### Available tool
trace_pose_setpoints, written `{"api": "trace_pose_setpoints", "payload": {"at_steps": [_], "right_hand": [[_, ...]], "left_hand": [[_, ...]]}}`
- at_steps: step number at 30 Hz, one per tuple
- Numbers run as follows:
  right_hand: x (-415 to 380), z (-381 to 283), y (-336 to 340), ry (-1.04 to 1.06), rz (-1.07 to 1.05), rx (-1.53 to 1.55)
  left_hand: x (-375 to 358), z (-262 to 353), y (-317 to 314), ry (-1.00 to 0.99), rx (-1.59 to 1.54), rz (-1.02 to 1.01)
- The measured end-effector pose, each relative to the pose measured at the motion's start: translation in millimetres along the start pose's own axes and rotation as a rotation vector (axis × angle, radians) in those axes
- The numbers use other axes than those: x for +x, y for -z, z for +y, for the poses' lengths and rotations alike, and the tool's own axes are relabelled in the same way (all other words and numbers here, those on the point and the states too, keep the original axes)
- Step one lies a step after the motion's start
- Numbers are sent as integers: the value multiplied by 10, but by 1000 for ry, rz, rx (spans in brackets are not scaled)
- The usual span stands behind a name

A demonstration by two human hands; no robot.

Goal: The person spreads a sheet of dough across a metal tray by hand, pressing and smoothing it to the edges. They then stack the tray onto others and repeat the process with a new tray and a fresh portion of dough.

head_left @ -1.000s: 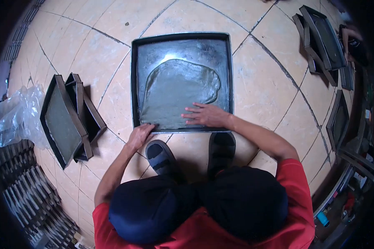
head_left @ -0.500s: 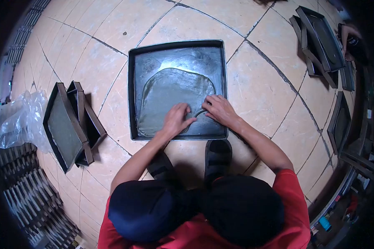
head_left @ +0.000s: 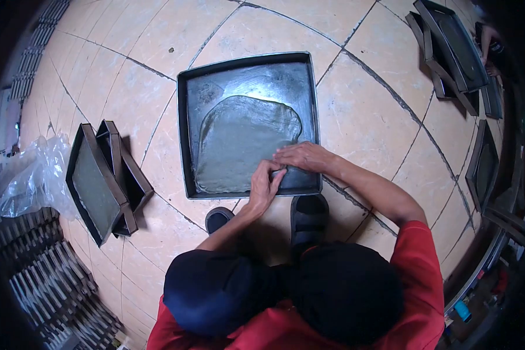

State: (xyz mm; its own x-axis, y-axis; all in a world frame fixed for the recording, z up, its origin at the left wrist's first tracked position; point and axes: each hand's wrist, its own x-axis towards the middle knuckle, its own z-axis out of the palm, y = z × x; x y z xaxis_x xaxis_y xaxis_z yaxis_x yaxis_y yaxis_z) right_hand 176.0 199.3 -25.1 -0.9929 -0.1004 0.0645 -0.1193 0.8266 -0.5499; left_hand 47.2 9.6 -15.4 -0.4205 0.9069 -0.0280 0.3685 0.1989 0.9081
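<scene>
A dark square metal tray [head_left: 188,137] rests on the floor in front of me. In it lies a smooth, flat greenish-grey sheet of dough [head_left: 233,140], with bare metal showing at the back and along the right. My left hand [head_left: 265,185] is at the sheet's lower right edge, fingers bent and thumb closed in against that edge. My right hand [head_left: 300,156] comes in from the right, its fingers stretched out and lying flat over the edge, with the tips touching the left fingertips. The bit of dough beneath the fingers is mostly hidden.
Tilted trays with grey sheets [head_left: 96,186] stand at the left by clear plastic [head_left: 38,175]. More trays [head_left: 452,52] lean at the upper right near another person's arm [head_left: 487,49]. Dark slatted stacks [head_left: 52,274] fill the lower left. My shoes [head_left: 309,219] are below the tray.
My left hand has moved right, up to the other hand. My right hand has gone from curled fingers to flat ones over the dough's edge. The view has shifted slightly.
</scene>
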Motion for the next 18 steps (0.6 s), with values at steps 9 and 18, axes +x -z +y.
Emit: {"api": "trace_pose_setpoints", "payload": {"at_steps": [9, 18], "right_hand": [[-621, -244, 300, 23, -354, -110], [-546, -608, 208, -160, -302, -262]], "left_hand": [[29, -92, -12, -301, 244, -446], [118, 98, 70, -222, 337, -542]]}}
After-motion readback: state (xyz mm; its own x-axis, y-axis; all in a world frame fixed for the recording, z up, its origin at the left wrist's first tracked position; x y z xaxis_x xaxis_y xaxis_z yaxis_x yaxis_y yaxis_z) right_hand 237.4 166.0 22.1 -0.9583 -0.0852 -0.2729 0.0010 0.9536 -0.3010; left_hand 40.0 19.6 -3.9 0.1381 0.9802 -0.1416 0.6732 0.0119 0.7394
